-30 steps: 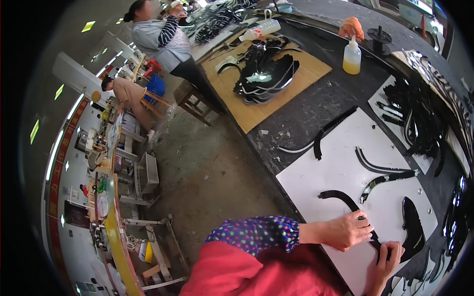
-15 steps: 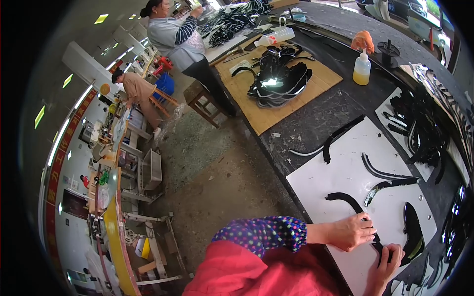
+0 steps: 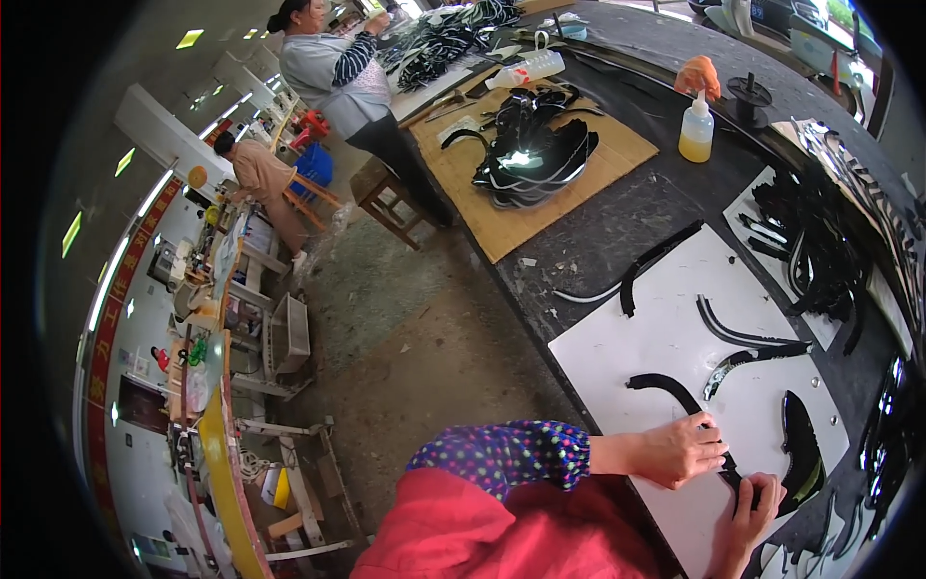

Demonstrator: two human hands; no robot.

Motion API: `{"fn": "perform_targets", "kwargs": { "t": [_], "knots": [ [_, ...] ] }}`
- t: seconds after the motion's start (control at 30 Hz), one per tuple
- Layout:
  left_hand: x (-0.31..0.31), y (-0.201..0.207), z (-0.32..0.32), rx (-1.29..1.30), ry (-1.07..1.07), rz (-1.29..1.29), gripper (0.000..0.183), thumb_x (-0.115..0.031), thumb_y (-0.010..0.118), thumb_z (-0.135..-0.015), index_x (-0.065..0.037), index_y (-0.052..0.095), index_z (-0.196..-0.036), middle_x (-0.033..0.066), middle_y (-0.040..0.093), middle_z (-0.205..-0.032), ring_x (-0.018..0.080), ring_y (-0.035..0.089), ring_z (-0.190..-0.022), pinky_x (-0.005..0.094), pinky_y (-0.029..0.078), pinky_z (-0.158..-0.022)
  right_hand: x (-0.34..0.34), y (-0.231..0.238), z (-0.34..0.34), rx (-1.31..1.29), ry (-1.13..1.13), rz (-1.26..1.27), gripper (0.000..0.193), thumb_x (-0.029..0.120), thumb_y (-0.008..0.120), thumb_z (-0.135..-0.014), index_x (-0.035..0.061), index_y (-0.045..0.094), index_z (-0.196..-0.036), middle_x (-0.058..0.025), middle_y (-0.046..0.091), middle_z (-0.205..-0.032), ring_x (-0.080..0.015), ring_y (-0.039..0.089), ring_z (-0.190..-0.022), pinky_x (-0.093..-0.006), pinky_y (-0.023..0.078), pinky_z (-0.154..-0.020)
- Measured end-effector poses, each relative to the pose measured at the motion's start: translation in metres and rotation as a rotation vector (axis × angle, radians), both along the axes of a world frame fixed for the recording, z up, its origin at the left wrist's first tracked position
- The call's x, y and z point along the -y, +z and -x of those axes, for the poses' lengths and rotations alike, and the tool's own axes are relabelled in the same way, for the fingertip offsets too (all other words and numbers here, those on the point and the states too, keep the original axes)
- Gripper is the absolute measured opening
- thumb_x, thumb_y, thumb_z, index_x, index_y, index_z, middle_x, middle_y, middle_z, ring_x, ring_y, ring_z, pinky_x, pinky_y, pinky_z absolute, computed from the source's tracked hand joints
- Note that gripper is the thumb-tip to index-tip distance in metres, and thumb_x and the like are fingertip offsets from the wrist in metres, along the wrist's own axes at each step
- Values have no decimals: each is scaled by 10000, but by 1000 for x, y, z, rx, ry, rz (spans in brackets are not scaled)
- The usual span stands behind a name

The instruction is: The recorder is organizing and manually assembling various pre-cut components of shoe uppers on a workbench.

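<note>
A curved black strip [image 3: 667, 387] lies on the white board [image 3: 666, 333], its far end bending off to the left. My left hand [image 3: 683, 451] is closed on the strip partway along, fingers pinched together. Just nearer and to the right, my right hand [image 3: 756, 504] is closed over the strip's near end, which its fingers partly hide. Beyond my hands lie a curved strip with a shiny face [image 3: 725, 367] and a pair of thin dark strips [image 3: 738, 335]. A broad black curved piece [image 3: 801, 446] rests right of my right hand.
Cardboard [image 3: 516, 236] bears a heap of glossy black pieces [image 3: 540, 159]. Farther right stands a squeeze bottle [image 3: 695, 132] of yellow liquid near a black spool [image 3: 749, 94]. Black strips [image 3: 805, 236] pile along the right. A person [image 3: 338, 77] stands at the table's far left, beside a stool [image 3: 381, 193].
The whole view has shifted slightly, so things sit a little farther left. Both hands stay closed on the black strip, with barely any movement along it.
</note>
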State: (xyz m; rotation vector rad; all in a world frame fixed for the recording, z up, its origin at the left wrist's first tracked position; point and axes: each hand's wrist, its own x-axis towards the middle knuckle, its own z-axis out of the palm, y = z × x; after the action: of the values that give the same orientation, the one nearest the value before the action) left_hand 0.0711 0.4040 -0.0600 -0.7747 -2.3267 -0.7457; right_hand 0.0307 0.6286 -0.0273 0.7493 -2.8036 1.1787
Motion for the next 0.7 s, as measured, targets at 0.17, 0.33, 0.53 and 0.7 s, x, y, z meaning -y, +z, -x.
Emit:
{"fn": "perform_targets", "kwargs": {
  "t": [0.17,0.33,0.53,0.7],
  "knots": [
    [-1,-2,-1,10,6,-8,262,-128,613,-779,23,710,-969,103,660,-1011,243,581,-970,416,409,-933,-1,0,0,-17,10,-17,64,65,597,-864,31,544,-850,-80,541,-811,-267,454,-809,-376,371,-748],
    [1,3,0,19,-4,0,264,-104,606,-751,37,714,-947,136,668,-1043,242,593,-928,420,443,-911,2,3,0,31,0,-5,56,58,604,-858,31,559,-878,-83,553,-822,-267,478,-815,-369,375,-771],
    [0,4,-2,22,-1,-3,266,-92,604,-752,50,707,-952,140,671,-1024,240,604,-908,415,466,-891,-5,2,3,-59,121,-40,46,69,591,-872,32,565,-880,-90,557,-826,-258,505,-795,-359,370,-795],
    [1,4,1,17,-1,5,269,-98,607,-752,49,706,-955,141,673,-1024,239,609,-909,411,475,-888,-8,7,8,-15,153,7,76,93,599,-870,31,555,-868,-91,547,-815,-253,495,-780,-359,360,-786]
  ]
}}
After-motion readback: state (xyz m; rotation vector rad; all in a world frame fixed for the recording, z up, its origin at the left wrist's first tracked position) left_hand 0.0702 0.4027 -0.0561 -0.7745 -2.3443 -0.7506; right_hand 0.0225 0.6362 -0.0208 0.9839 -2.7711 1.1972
